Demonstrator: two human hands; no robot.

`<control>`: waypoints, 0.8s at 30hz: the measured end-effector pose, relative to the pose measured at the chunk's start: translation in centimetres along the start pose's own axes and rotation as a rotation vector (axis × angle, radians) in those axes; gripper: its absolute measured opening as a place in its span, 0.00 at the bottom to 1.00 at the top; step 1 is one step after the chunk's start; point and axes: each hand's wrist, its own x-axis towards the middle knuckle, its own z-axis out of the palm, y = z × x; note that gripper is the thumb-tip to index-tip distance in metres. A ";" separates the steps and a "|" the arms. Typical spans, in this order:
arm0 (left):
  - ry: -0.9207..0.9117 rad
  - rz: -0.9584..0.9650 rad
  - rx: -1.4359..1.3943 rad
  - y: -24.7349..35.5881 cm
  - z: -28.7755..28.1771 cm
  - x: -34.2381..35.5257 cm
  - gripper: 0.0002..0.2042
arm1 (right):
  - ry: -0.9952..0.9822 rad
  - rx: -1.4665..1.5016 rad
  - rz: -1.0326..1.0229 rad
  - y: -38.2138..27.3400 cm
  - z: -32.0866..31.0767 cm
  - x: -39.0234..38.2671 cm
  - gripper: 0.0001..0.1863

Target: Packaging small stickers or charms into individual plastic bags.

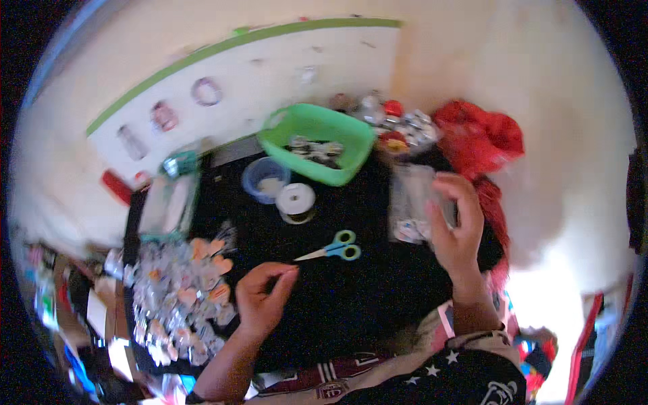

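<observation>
My left hand [263, 297] hovers over the black cloth [351, 297], fingertips pinched together just left of the small blue-handled scissors [334, 250]; whether something tiny is between the fingers is unclear. My right hand [455, 226] is raised at the right and grips a clear plastic packet [410, 202] by its edge. A heap of small clear packets with orange pieces [179, 290] lies to the left of my left hand.
A green plastic basket [317, 138] with small items stands at the back, a blue round tub [266, 179] and a white tape roll [295, 201] in front of it. A red cloth [479, 138] and shiny trinkets [398, 125] lie at the back right. A clear box [169, 199] sits left.
</observation>
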 end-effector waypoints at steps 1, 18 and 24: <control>0.003 0.061 0.083 0.8 0.1 0.4 0.04 | -0.017 0.051 -0.030 -1.3 1.1 0.0 0.17; -0.089 -0.137 1.609 -6.2 -22.2 18.4 0.13 | -0.610 0.560 -0.105 -1.5 10.0 -5.1 0.13; -0.044 -0.377 1.516 -15.5 -24.5 19.8 0.21 | -0.616 0.484 -0.154 -1.1 10.1 -5.7 0.11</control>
